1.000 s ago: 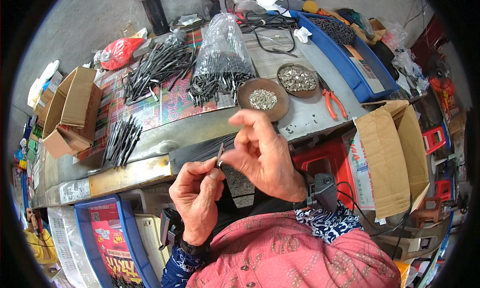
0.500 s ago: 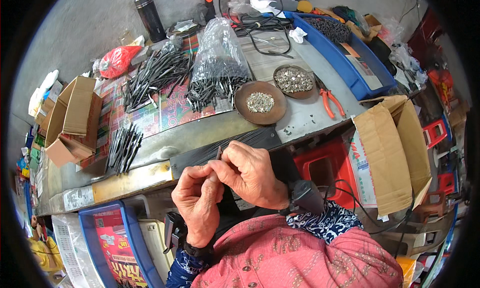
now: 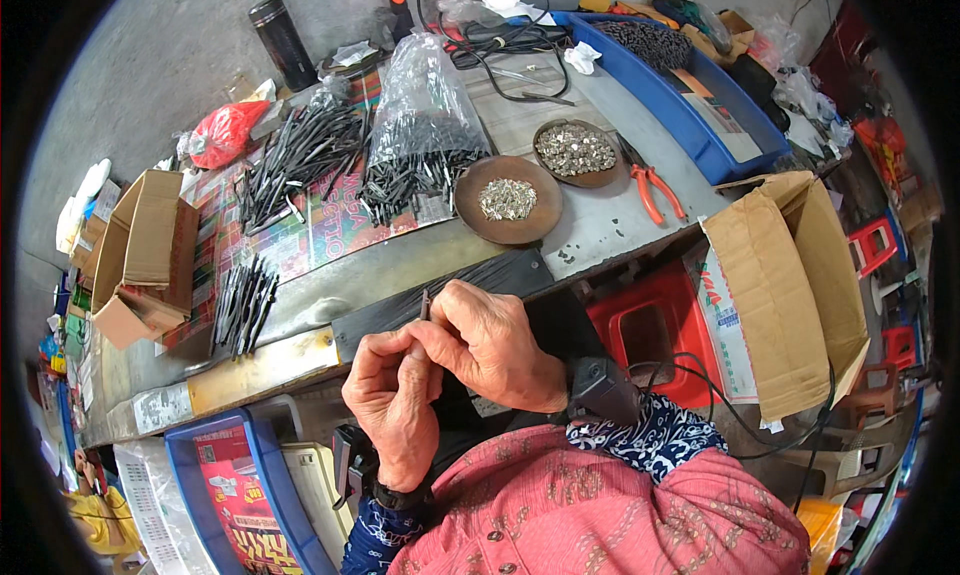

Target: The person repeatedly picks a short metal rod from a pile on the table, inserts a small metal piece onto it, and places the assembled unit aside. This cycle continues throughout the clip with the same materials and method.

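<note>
In front of me, just off the table's near edge, both my hands meet fingertip to fingertip. My left hand [image 3: 402, 400] is closed in a pinch, its thumb pointing up against the bent fingers. Beside it, my right hand [image 3: 497, 343] is closed too, thumb pressed toward the left fingertips. Between them a slim dark strip [image 3: 425, 304] sticks up a little; fingers cover the rest of it. Beyond the hands stand a brown shallow dish [image 3: 468, 203] of small silvery metal pieces and a second dish [image 3: 612, 171] of larger metal bits.
A bundle of slim black strips [image 3: 243, 305] lies at the left, with a larger pile [image 3: 300, 160] behind. More fill a clear plastic bag [image 3: 425, 100]. Orange-handled pliers [image 3: 650, 190], a blue tray [image 3: 735, 155] and cardboard boxes [image 3: 770, 305] are around. A red stool [image 3: 690, 325] stands below.
The view has shifted slightly, so the table things sit a little further left. My hands stay pinched together around the strip, with only a small shift of the fingers.
</note>
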`<action>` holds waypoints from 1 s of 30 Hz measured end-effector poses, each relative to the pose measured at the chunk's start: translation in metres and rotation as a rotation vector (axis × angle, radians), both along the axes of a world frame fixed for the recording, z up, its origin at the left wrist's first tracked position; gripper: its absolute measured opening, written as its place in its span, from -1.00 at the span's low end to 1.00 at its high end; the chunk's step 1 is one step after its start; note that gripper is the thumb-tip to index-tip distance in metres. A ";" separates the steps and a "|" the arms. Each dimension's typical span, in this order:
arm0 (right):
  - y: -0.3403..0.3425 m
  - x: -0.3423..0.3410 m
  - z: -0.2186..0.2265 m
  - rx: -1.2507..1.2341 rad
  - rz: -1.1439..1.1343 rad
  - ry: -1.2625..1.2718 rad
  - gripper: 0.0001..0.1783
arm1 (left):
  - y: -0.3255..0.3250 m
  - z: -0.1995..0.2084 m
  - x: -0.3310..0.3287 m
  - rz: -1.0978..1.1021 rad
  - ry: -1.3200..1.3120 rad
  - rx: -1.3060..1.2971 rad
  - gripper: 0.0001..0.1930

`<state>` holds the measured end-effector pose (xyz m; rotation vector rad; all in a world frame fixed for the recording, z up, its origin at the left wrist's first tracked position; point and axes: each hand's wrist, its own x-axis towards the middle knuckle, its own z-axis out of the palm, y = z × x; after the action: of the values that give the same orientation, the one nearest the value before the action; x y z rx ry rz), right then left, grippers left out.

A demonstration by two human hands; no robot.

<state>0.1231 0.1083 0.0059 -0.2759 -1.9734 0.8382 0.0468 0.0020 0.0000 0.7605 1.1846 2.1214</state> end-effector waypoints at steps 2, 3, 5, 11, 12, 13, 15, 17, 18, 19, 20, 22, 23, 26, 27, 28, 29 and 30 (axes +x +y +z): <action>0.000 -0.002 -0.002 0.039 -0.035 -0.007 -0.75 | 0.001 -0.001 0.002 0.019 0.011 -0.005 -0.95; 0.001 -0.003 -0.002 0.052 -0.045 -0.019 -0.75 | 0.002 -0.001 0.002 0.041 0.021 -0.016 -0.94; 0.002 -0.005 -0.001 0.034 -0.027 -0.022 -0.75 | 0.003 -0.001 0.002 0.050 0.043 -0.010 -0.93; 0.021 0.007 0.002 -0.193 0.114 -0.014 -0.63 | -0.004 0.002 -0.009 0.088 0.299 -0.166 -0.85; 0.026 0.010 0.002 -0.192 0.080 -0.046 -0.61 | -0.006 0.002 -0.012 0.100 0.405 -0.204 -0.85; 0.031 0.012 0.000 -0.205 0.056 -0.045 -0.60 | -0.007 0.002 -0.018 0.124 0.508 -0.264 -0.85; 0.040 0.013 -0.003 -0.267 0.029 -0.044 -0.57 | -0.012 0.004 -0.034 0.241 0.953 -0.375 -0.83; 0.046 0.014 -0.007 -0.337 0.052 -0.053 -0.57 | -0.017 0.004 -0.043 0.303 1.141 -0.423 -0.79; 0.048 0.014 -0.008 -0.375 0.062 -0.061 -0.57 | -0.020 0.005 -0.049 0.315 1.213 -0.457 -0.79; 0.049 0.014 -0.010 -0.370 0.073 -0.057 -0.59 | -0.022 0.005 -0.053 0.319 1.246 -0.480 -0.80; 0.050 0.014 -0.011 -0.363 0.085 -0.068 -0.61 | -0.024 0.006 -0.056 0.318 1.300 -0.494 -0.80; 0.050 0.015 -0.012 -0.349 0.110 -0.080 -0.65 | -0.025 0.008 -0.061 0.293 1.388 -0.517 -0.82; 0.051 0.014 -0.013 -0.323 0.110 -0.073 -0.67 | -0.024 0.008 -0.061 0.264 1.414 -0.524 -0.82; 0.052 0.011 -0.016 -0.240 0.092 -0.036 -0.72 | -0.006 0.005 -0.060 0.239 1.527 -0.494 -0.80; 0.052 0.009 -0.017 -0.215 0.078 -0.026 -0.74 | 0.004 0.002 -0.060 0.205 1.517 -0.483 -0.77; 0.052 0.007 -0.018 -0.185 0.064 -0.023 -0.75 | 0.015 -0.002 -0.059 0.173 1.551 -0.496 -0.76; 0.051 0.007 -0.019 -0.187 0.055 -0.032 -0.76 | 0.028 -0.007 -0.058 0.160 1.525 -0.453 -0.76; 0.051 0.006 -0.019 -0.204 0.052 -0.023 -0.75 | 0.039 -0.010 -0.058 0.147 1.496 -0.426 -0.76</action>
<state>0.1289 0.1597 -0.0129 -0.3549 -1.9254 1.0762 -0.0109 0.0409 -0.0098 2.1809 2.2851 1.0239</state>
